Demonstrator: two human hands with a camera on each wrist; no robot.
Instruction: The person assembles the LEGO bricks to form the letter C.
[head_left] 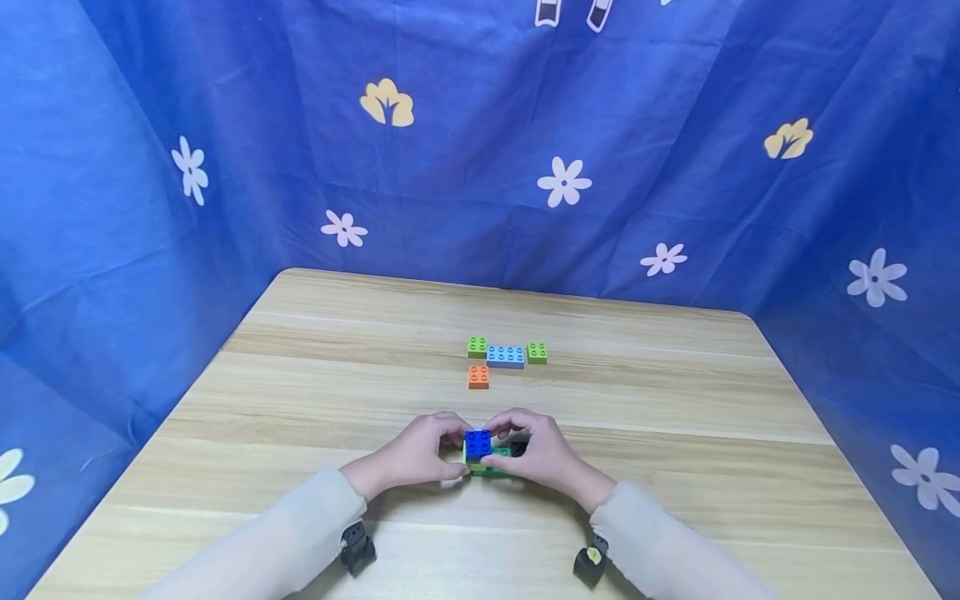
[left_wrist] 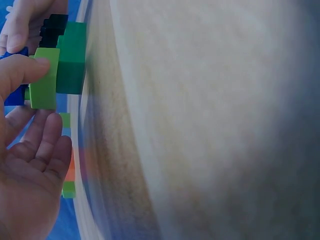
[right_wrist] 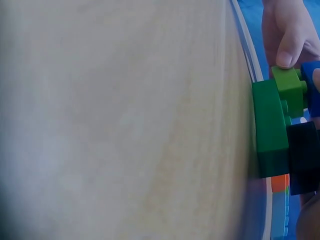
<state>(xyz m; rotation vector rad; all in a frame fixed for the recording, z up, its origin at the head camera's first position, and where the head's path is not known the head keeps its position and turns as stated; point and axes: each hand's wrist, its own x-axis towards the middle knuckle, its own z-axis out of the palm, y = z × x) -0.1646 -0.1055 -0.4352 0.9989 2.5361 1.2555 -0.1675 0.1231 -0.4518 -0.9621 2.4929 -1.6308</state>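
Near the front of the table, my left hand grips the light green brick, its thumb against the side. That brick sits on one end of a longer dark green brick. A black brick stands on the other end. Between thumb and fingers, my right hand pinches a dark blue brick right above the light green one. Studs show between these two in the right wrist view, so the blue brick is not flush. Fingers partly cover the stack in every view.
Farther back on the wooden table lie two light green bricks, one at each end of a light blue brick. An orange brick is in front of them. Blue flowered cloth surrounds the table's back and sides.
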